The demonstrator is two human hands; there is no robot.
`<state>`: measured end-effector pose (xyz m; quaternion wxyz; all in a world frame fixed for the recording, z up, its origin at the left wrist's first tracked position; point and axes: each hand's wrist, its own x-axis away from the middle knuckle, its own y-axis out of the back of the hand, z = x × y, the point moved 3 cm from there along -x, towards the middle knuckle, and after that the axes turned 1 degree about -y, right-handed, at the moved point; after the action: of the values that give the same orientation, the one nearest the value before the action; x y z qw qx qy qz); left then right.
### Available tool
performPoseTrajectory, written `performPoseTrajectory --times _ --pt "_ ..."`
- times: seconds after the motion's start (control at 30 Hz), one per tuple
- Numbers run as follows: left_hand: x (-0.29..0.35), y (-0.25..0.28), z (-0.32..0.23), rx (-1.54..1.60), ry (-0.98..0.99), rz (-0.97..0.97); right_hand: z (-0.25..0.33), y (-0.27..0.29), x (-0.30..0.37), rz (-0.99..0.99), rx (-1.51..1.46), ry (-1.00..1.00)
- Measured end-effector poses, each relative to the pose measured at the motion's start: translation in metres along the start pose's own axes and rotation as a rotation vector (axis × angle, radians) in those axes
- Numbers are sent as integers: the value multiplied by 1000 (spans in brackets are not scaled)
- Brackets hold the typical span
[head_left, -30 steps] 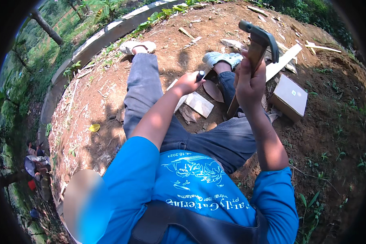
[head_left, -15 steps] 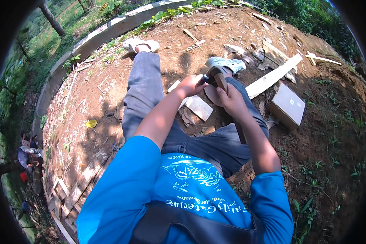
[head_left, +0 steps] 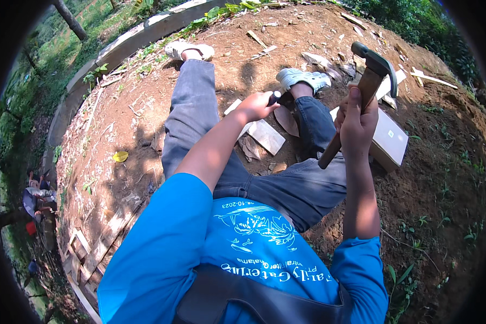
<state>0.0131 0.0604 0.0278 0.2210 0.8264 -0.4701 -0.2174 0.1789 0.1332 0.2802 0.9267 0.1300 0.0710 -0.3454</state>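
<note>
My left hand (head_left: pixel 257 106) is closed round a dark tool handle (head_left: pixel 275 98) with a shiny round end, held between my legs; the rest of that tool is hidden. A hammer (head_left: pixel 368 88) with a wooden handle and a dark metal head is raised in my right hand (head_left: pixel 355 123), its fingers wrapped round the handle. The hammer's head is well apart from the tool in my left hand. Below my left hand, a small pale board (head_left: pixel 267 136) lies on the ground beside dry leaves. A brown leaf (head_left: pixel 286 120) lies by my right leg.
Just right of my right leg is a pale-topped block (head_left: pixel 391 136). A wooden frame of slats (head_left: pixel 100 252) lies at the lower left. Farther left, a person (head_left: pixel 38 201) is near a red object (head_left: pixel 31 229). A concrete curb (head_left: pixel 146 33) borders the soil slope.
My right hand has swung the hammer up and to the right, away from the tool handle. My left hand stays nearly in place, still gripping it.
</note>
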Motion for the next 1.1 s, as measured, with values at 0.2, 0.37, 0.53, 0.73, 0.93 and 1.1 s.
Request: performPoseTrajectory --times 0.2,0.37,0.53,0.73,0.93,1.1 --pt "-9 -6 -16 49 -34 42 -94 6 0 394 822 -49" --pt "0 -1 -4 31 50 43 -28 -4 -15 129 327 -23" --pt "-8 -10 -16 15 -54 78 -99 -6 3 283 756 79" --pt "2 -1 -5 21 9 5 11 -5 -7 127 -129 52" --pt "-3 -11 -11 68 -141 -31 -97 6 -11 233 565 25" --pt "3 0 -7 19 -12 19 -24 1 -6 -59 26 77"
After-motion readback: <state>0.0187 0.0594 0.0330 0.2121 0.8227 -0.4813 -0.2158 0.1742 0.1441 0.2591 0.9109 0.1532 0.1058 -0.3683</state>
